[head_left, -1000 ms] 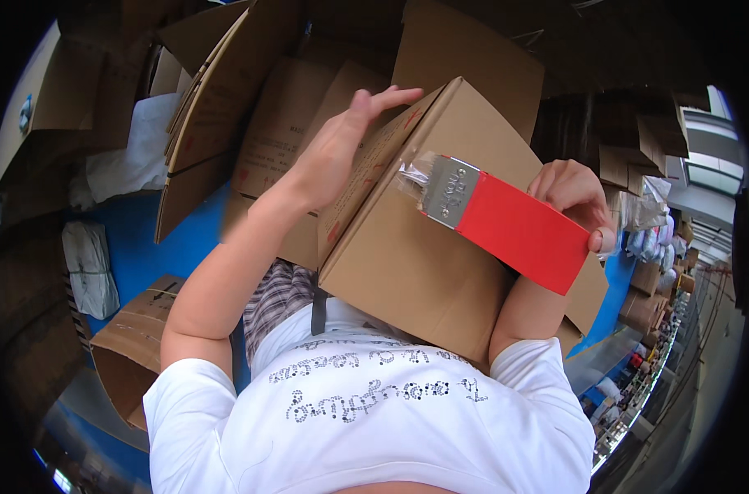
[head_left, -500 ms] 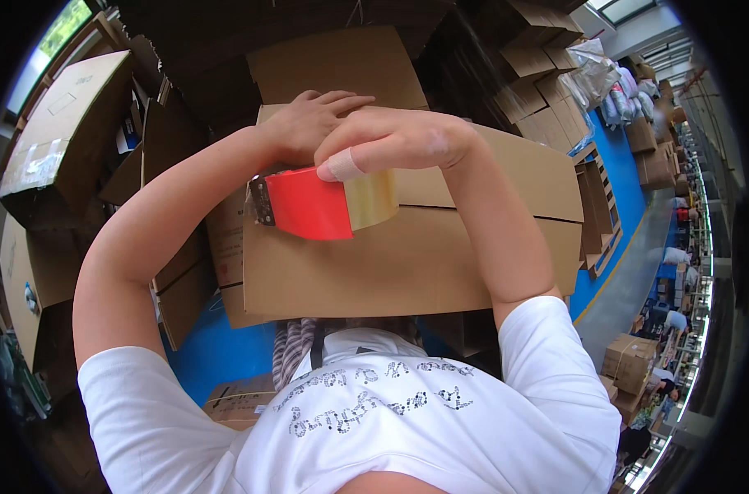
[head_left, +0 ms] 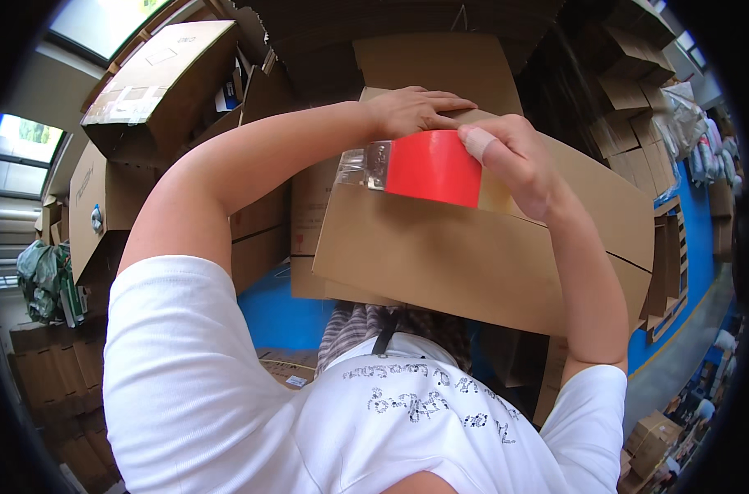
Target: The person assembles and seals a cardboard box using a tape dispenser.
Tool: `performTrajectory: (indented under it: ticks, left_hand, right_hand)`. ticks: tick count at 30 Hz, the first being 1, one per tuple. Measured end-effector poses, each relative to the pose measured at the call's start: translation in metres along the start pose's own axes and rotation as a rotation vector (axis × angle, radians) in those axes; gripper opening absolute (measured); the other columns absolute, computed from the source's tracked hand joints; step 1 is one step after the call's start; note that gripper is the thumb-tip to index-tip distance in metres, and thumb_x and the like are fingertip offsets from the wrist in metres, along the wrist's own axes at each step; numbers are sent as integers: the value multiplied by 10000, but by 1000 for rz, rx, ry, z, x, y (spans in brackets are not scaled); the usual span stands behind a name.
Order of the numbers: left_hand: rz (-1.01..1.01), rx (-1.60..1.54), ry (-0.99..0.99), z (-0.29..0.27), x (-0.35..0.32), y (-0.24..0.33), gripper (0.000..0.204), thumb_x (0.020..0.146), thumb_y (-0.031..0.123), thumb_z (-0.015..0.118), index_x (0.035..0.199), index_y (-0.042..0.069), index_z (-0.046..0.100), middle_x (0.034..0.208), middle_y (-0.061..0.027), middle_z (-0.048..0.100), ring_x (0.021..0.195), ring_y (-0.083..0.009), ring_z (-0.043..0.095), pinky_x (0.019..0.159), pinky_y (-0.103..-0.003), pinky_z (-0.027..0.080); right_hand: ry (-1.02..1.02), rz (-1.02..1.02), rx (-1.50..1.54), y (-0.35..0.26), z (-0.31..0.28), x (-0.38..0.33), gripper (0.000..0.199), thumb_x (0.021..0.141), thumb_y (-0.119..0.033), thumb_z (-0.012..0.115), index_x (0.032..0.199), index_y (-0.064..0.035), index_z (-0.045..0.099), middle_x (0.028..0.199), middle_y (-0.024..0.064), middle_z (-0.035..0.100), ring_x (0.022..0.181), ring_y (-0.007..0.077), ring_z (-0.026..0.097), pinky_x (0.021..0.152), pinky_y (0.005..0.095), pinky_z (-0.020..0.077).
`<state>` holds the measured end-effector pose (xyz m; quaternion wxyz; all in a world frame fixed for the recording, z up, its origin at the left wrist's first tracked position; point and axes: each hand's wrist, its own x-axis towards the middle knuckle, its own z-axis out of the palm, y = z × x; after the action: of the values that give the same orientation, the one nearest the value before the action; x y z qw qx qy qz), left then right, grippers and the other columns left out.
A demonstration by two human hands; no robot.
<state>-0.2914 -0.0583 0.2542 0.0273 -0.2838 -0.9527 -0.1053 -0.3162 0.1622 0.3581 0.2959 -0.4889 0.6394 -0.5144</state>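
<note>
Brown cardboard box (head_left: 473, 255) held up against the torso, directly in front of the chest, its broad face toward the camera. Left hand (head_left: 416, 111) laid flat with fingers spread on the upper edge of the box. Right hand (head_left: 514, 160) clamped around a red tape dispenser (head_left: 428, 169), thumb and fingers gripping its rear end; a pale plaster wrapped round one finger. Dispenser pressed against the upper face of the box, metal blade end (head_left: 379, 160) pointing left, a short length of clear tape (head_left: 351, 169) showing beyond it.

Surroundings crowded. Flattened cardboard sheets (head_left: 440, 62) standing just behind the held box. Open carton (head_left: 156, 86) tilted at upper left, further cartons (head_left: 90, 206) below it, stacked folded boxes (head_left: 49, 379) at lower left. Green bundle (head_left: 45, 280) beside those stacks. More flattened cardboard (head_left: 638, 99) piled at upper right. Small cartons (head_left: 654, 432) on the floor at lower right.

Little open room: box edges near the cartons on the left and the stacks behind. Clear passage visible only along the right, where a grey floor strip (head_left: 679, 362) runs beside the blue floor (head_left: 280, 313).

Blue floor showing beneath the box and at far right. Bright windows (head_left: 20, 140) at upper left. White printed shirt (head_left: 309, 412) filling the lower frame.
</note>
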Motion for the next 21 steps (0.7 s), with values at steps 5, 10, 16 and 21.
performTrajectory:
  ticks: [5, 10, 16, 21]
  left_hand:
    - [-30, -48, 7, -9, -11, 10, 423, 974, 494, 323, 1369, 402, 441, 1493, -58, 319, 1354, -258, 324, 1075, -431, 294]
    - [-42, -38, -33, -16, -7, 17, 414, 992, 446, 308, 1374, 373, 447, 1485, -115, 317, 1349, -301, 317, 1089, -439, 273]
    - [-95, 12, -117, -30, -3, 22, 427, 970, 371, 336, 1365, 301, 479, 1492, -127, 304, 1345, -319, 322, 1101, -439, 265]
    - [-101, -13, -189, -36, 12, 36, 431, 960, 339, 334, 1339, 237, 514, 1494, -138, 297, 1347, -326, 322, 1111, -439, 256]
  right_hand:
    - [69, 55, -174, -28, -48, -36, 448, 906, -361, 520, 627, -12, 489, 569, -29, 365, 543, 68, 339, 494, 277, 270]
    - [219, 235, -21, -33, -145, -137, 481, 918, -437, 495, 892, 17, 651, 776, 62, 614, 721, 115, 566, 643, 237, 402]
    - [810, 278, -71, -7, -266, -307, 499, 951, -448, 461, 1020, 15, 632, 929, 111, 652, 865, 161, 619, 817, 279, 472]
    - [834, 226, -26, 37, -346, -420, 453, 978, -385, 432, 1092, 7, 628, 935, 98, 652, 905, 169, 613, 904, 284, 440]
